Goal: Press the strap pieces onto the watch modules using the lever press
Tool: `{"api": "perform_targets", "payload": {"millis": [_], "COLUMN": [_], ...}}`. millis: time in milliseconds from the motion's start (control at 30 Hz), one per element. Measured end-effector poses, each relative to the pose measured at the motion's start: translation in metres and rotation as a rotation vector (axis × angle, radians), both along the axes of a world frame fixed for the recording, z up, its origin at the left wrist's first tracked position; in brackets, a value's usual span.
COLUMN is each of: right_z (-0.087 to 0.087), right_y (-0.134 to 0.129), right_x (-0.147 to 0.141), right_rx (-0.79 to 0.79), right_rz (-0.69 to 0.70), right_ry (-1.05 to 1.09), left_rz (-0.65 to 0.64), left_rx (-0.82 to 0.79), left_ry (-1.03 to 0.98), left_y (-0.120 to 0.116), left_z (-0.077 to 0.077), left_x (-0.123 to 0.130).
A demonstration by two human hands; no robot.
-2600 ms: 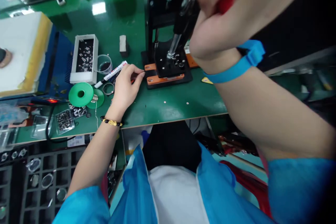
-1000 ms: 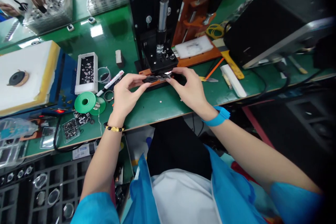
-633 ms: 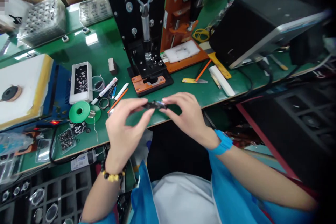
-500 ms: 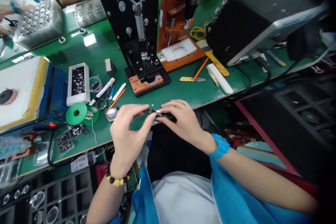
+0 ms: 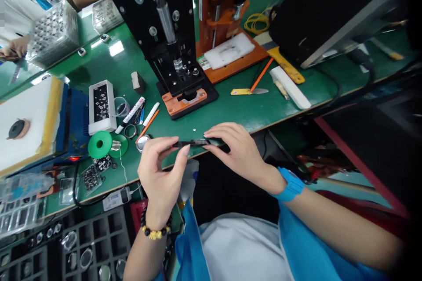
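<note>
Between my two hands, just above the front edge of the green bench, is a small thin black piece (image 5: 194,142); its exact kind is too small to make out. My left hand (image 5: 165,171), with a beaded bracelet at the wrist, pinches its left end between thumb and fingers. At the other end, my right hand (image 5: 235,149), wearing a blue wrist band, grips it between thumb and fingertips. Beyond the hands stands a black press fixture (image 5: 165,44) with an orange copper-coloured nest (image 5: 184,102) at its base.
Left of my hands lie a round metal-rimmed disc (image 5: 143,143), a white marker (image 5: 132,114), a green solder spool (image 5: 100,144) and a parts box (image 5: 100,107). On the right are a yellow-handled knife (image 5: 249,91), a scraper (image 5: 286,65) and a black box-shaped device (image 5: 316,13). Co-workers sit across the bench.
My hands have drawn slightly apart, showing more of the black piece, which now lies straighter between them. The camera view has shifted and tilted a little.
</note>
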State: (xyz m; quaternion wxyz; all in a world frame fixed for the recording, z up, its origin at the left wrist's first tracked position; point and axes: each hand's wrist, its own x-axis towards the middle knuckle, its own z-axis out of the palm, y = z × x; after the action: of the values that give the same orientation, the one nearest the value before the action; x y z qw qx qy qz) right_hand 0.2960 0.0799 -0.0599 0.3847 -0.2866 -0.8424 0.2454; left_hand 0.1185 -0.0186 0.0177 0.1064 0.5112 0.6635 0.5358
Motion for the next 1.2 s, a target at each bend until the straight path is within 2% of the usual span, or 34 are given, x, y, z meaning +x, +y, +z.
{"api": "perform_targets", "payload": {"millis": [233,400,533,667,800,1000,1200], "right_z": [-0.001,0.003,0.009,0.012,0.009,0.002,0.000], "right_y": [0.000,0.001,0.004,0.006,0.006,0.004,0.004], "right_x": [0.000,-0.002,-0.007,-0.011,-0.009,-0.003,-0.003], "right_rx": [-0.001,-0.005,-0.030,-0.027,-0.039,-0.044,-0.009], "right_rz": [-0.019,-0.047,-0.073,-0.068,-0.054,0.057,0.059], "right_ry": [0.016,0.037,0.035,0.002,0.034,0.170,0.173], "left_rz": [0.006,0.096,0.184,0.204,0.116,-0.167,-0.221], "left_rx": [-0.003,-0.027,-0.076,-0.121,-0.118,-0.098,-0.113], "left_ry": [-0.070,-0.102,-0.205,-0.362,-0.455,-0.374,-0.363], "left_y": [-0.010,-0.013,-0.010,-0.006,-0.008,-0.015,-0.013], "left_z": [-0.009,-0.014,-0.018,-0.025,-0.035,-0.035,-0.034], "left_x": [0.007,0.004,-0.005,-0.015,-0.028,-0.041,-0.042]}}
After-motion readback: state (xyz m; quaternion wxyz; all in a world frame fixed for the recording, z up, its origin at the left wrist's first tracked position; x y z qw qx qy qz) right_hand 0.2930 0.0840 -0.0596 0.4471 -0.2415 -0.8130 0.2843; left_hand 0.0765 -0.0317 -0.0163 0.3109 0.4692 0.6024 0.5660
